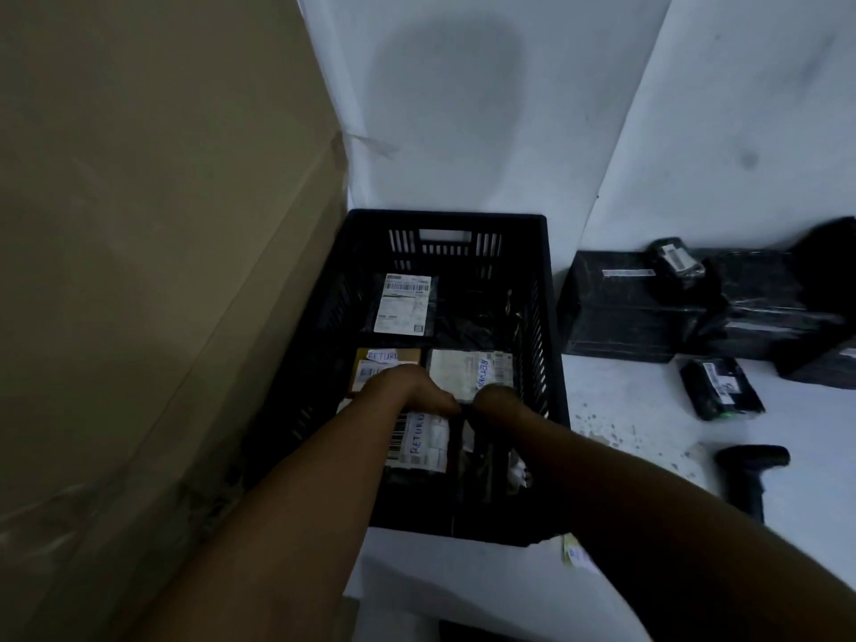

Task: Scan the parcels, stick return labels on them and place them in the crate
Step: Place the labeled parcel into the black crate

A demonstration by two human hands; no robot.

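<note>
A black slatted crate point(444, 220) stands on the white surface and holds several parcels. At its back lies a black parcel with a white shipping label point(403, 304). In the middle row sit a brown box point(387, 359) and a pale parcel point(468, 370), both marked RETURN. Both my arms reach down into the crate. My left hand point(407, 391) and my right hand point(498, 403) meet over the near row, gripping a black parcel with a RETURN label point(424, 442). The fingers are hidden below the hands.
A large cardboard wall point(153, 271) fills the left side, touching the crate. To the right lie several black parcels point(639, 308), a small one point(720, 386) nearer, and a black handheld scanner point(748, 474). A strip of labels point(574, 556) lies by the crate's near corner.
</note>
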